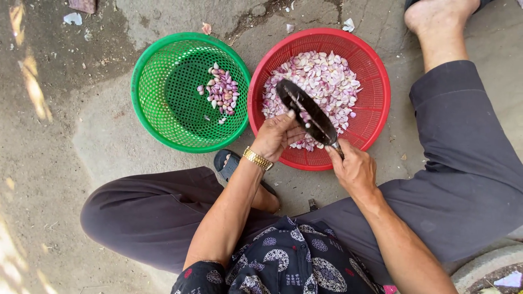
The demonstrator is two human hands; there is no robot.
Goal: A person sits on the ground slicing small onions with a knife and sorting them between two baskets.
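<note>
My right hand [353, 167] grips the handle of a dark, wide-bladed knife [306, 110] that slants up and left over the red basket [376, 98]. My left hand [278, 135], with a gold watch on the wrist, pinches something small against the blade; what it holds is hidden by the fingers. The red basket holds a heap of pink-white garlic cloves [321, 79]. To its left, the green basket [158, 92] holds a small pile of purple-tinged cloves [222, 91].
I sit on a rough concrete floor [65, 136] with legs in dark trousers spread around the baskets. My bare foot [438, 22] is at the top right; a dark sandal [226, 163] lies by my left knee. Bits of peel are scattered at the top.
</note>
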